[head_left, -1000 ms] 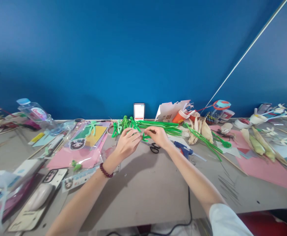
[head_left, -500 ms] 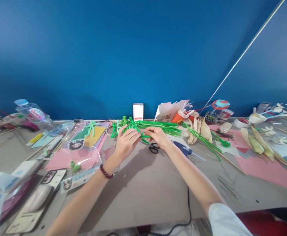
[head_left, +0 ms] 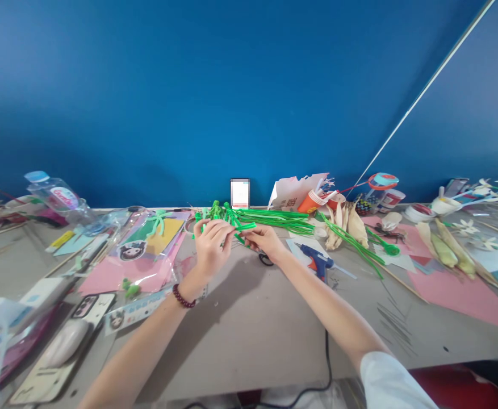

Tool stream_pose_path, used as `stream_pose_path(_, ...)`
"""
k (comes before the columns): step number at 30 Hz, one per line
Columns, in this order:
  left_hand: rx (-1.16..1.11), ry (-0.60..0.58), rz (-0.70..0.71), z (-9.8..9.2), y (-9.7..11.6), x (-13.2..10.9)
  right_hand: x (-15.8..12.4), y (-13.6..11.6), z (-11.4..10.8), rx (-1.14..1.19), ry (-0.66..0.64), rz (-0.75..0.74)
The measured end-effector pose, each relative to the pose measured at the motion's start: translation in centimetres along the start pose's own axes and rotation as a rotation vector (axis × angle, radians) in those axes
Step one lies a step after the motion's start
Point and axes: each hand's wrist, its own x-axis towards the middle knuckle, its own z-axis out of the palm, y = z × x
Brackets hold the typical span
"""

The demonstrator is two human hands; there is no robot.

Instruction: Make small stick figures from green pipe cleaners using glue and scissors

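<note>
A short length of green pipe cleaner [head_left: 246, 226] runs between my two hands above the table. My left hand [head_left: 213, 244] is closed on its left part, fingers bent inward. My right hand [head_left: 266, 241] pinches it from the other side, fingertips near its right end. Just behind my hands lies a bundle of long green pipe cleaners [head_left: 274, 218], with twisted green pipe cleaner shapes [head_left: 217, 210] at its left. Black scissors [head_left: 266, 259] lie partly hidden under my right hand.
A blue glue gun [head_left: 319, 258] rests right of my right wrist. Orange paper cups [head_left: 312, 201], dried husks [head_left: 351, 227] and a phone [head_left: 240, 194] stand along the blue wall. Pink paper in a clear bag [head_left: 146, 267], a white mouse [head_left: 66, 343] and a bottle [head_left: 63, 196] lie left.
My left hand has moved slightly left and down. My right hand has shifted a little left, covering more of the scissors and uncovering the glue gun. The held pipe cleaner shows more clearly.
</note>
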Motion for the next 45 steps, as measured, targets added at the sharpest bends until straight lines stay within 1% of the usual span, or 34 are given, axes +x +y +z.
stream_pose_path(1, 0.010, 0.007, -0.010, 0.0, -0.2, 0.0, -0.2, 0.1, 0.5, -0.120, 0.065, -0.077)
stream_pose_path(5, 0.041, -0.031, -0.004, 0.0, -0.7, 0.1, -1.4, 0.0, 1.7, -0.731, 0.216, -0.461)
stream_pose_path(8, 0.077, -0.091, 0.039, 0.1, -0.8, 0.1, -1.9, -0.1, 1.9, -1.118, 0.258, -0.662)
stream_pose_path(10, 0.111, -0.133, 0.071, 0.1, -0.8, 0.1, -2.0, -0.3, 1.8, -1.279, 0.250, -0.750)
stream_pose_path(12, 0.140, -0.165, 0.095, 0.1, -0.9, 0.2, -1.9, -0.6, 1.6, -1.356, 0.237, -0.804)
stream_pose_path(14, 0.156, -0.177, 0.116, 0.1, -0.9, 0.3, -1.8, -0.8, 1.4, -1.386, 0.212, -0.831)
stream_pose_path(17, 0.180, -0.183, 0.167, 0.0, -1.0, 0.4, -1.7, -1.3, 1.0, -1.395, 0.151, -0.863)
stream_pose_path(20, 0.230, -0.202, 0.221, 0.0, -0.9, 0.4, -1.7, -1.7, 0.7, -1.358, 0.125, -0.878)
stream_pose_path(24, 0.240, -0.234, 0.277, 0.3, -0.8, 0.1, -1.6, -2.3, 0.2, -1.250, 0.123, -0.843)
stream_pose_path(29, 0.164, -0.248, 0.318, 0.6, -0.4, 0.0, -1.1, -2.5, -1.0, -1.060, 0.149, -0.754)
stream_pose_path(32, 0.110, -0.242, 0.372, 0.3, 0.1, 0.2, -0.8, -2.6, -1.8, -0.854, 0.125, -0.630)
stream_pose_path(35, 0.074, -0.213, 0.432, -0.3, 0.7, 0.6, -0.7, -2.8, -2.6, -0.663, 0.093, -0.453)
stream_pose_path(37, 0.050, -0.172, 0.422, -0.5, 1.0, 0.8, -0.6, -2.9, -3.0, -0.520, 0.053, -0.301)
stream_pose_path(40, 0.014, -0.089, 0.363, -0.8, 1.4, 0.7, -0.2, -2.7, -3.4, -0.265, -0.036, -0.088)
stream_pose_path(43, -0.005, -0.025, 0.275, -0.8, 1.4, 0.4, 0.1, -2.3, -3.3, -0.114, -0.103, 0.032)
stream_pose_path(45, -0.012, 0.018, 0.205, -0.7, 1.2, 0.3, 0.2, -2.0, -2.9, -0.069, -0.125, 0.059)
